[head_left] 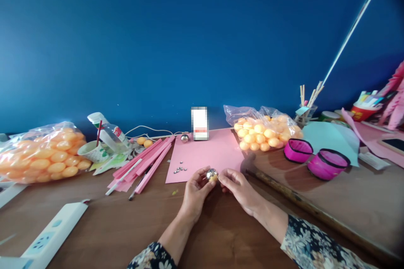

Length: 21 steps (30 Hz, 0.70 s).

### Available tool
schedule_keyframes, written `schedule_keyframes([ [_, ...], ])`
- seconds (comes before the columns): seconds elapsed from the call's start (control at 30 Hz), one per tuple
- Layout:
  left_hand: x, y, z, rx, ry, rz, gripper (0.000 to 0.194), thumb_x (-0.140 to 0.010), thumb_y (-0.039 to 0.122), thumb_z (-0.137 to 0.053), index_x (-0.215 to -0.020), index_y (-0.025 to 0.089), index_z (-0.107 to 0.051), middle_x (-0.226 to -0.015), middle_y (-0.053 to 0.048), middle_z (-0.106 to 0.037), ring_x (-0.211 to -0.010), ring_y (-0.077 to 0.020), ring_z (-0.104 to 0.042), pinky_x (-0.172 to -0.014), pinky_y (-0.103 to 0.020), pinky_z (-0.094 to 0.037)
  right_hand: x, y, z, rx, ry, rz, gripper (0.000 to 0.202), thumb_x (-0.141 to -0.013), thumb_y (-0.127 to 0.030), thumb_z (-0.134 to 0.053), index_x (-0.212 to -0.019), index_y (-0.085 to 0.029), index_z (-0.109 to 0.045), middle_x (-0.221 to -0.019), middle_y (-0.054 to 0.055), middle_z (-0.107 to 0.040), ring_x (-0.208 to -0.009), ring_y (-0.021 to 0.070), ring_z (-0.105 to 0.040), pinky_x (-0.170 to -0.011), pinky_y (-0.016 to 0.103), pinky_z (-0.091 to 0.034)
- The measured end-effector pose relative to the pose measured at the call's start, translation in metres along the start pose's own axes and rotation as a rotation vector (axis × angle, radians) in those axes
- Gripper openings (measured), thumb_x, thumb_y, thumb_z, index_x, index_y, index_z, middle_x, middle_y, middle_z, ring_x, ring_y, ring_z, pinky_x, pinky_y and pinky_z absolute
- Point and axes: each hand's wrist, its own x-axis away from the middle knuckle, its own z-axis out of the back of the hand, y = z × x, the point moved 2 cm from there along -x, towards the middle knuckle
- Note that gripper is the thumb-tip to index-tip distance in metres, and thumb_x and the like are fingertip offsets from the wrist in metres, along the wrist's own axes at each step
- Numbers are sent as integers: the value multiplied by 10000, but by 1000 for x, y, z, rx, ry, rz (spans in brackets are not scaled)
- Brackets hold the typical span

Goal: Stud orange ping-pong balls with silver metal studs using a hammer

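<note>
Fingers of the left hand (196, 193) are curled, thumb against the tips, pinching a silver ball (211, 173) at the near edge of the pink sheet (217, 151). Being round, the ball shows no long axis; a yellowish patch, perhaps a reflection, faces the wearer. Thumb and forefinger of the right hand (238, 185) nearly meet just at the ball's right; whether they grip anything, I cannot tell.

Well left of the sheet and nearer, a power strip (52, 235) slants away from the wearer. Right of the sheet, a stick (296, 197) runs toward the near right. Small beads (180, 169) lie on the sheet's left part, with pink strips (148, 162) beside its left edge, pointing away and rightward. Two magenta rings (328, 163) stand well right of it.

Farther off, a second ball (184, 138) sits near the sheet's far left corner, and a phone (200, 124) stands upright at its far edge, screen blurred. Left of the sheet, a bottle (110, 134) leans, its red label too small to read. Behind everything rises the blue wall (195, 38).
</note>
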Motion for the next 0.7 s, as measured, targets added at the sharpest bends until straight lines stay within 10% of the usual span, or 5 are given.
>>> schedule_keyframes([
  [0.7,2,1,-3,103,3,60,355,-744,307,-611,-1055,143,-568,-1029,-105,-626,-907,-195,-607,-880,-379,-448,-1,-2,1,-111,-2,-9,257,-735,-398,-612,-654,-169,-528,-600,-36,-465,-575,89,-419,-550,218,-338],
])
